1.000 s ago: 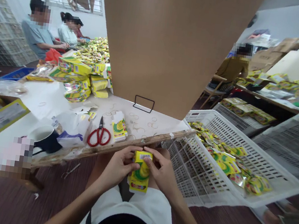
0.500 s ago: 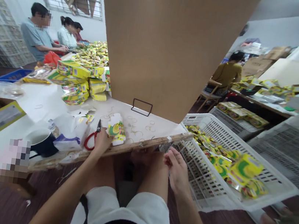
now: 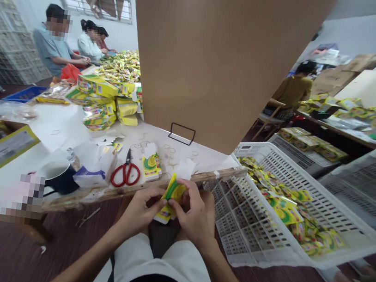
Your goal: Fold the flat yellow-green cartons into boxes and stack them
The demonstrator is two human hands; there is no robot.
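Above my lap, at the table's front edge, a small yellow-and-green printed carton [image 3: 174,189] is held between both hands. My left hand [image 3: 139,208] pinches its left side with thumb and fingers. My right hand [image 3: 198,211] grips the right side, thumb pressed on the front and fingers behind the top. The carton looks bent or partly folded; the fingers cover some of it. Just beyond lies a small stack of flat cartons [image 3: 152,165] with the same print. Scissors with red handles [image 3: 126,173] lie left of the stack, touched by neither hand.
A big cardboard sheet [image 3: 216,65] stands upright behind the work spot, by a black wire stand [image 3: 182,133]. At right is a white plastic crate [image 3: 296,170] of yellow packets. A dark mug [image 3: 63,180], tissue pack [image 3: 90,177] and yellow boxes [image 3: 99,100] sit left. Several people work nearby.
My left hand has left the scissors and the carton stack. Both hands have come together above my lap, now holding a carton. The right hand has moved left from beside the crate.
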